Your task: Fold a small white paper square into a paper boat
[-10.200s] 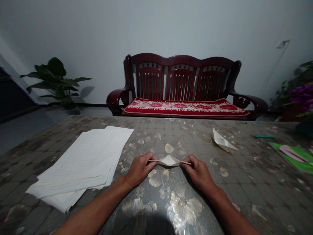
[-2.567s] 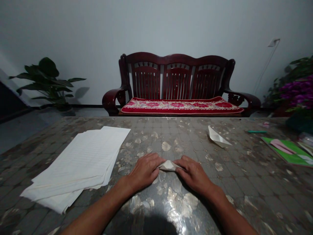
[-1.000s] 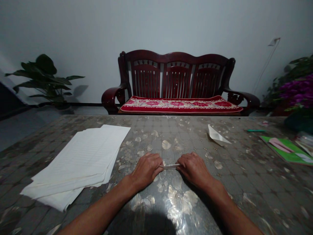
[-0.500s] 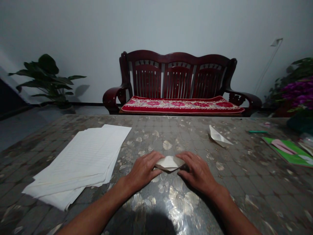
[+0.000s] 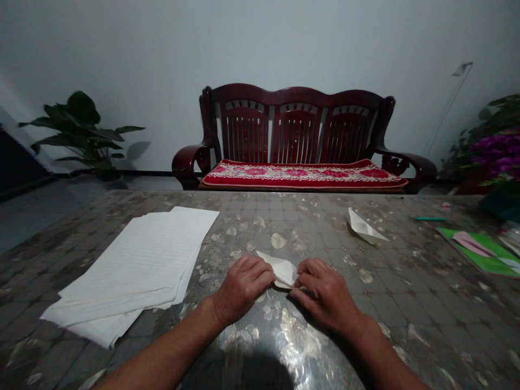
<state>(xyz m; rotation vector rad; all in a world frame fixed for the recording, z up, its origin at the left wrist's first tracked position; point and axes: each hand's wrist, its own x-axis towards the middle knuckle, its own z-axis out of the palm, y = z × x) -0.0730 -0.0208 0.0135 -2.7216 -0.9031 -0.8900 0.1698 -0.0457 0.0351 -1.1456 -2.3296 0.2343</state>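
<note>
Between my hands, low over the table, is a folded white paper boat, tilted with one pointed end up to the left. My left hand is closed on its left side, the fingertips pressed against the paper. At the right end, my right hand pinches the paper between thumb and curled fingers. The parts under the fingers are hidden. Farther back on the right, a second folded paper boat lies by itself on the table.
A stack of lined paper sheets lies to the left on the patterned table. At the right are a green pen and a green booklet with a pink piece on it. Beyond the table stands a dark wooden bench.
The paper boat has turned from lying level to slanting, its left tip now up and its right end lower. Both hands have shifted their grip, with the fingers more curled.
</note>
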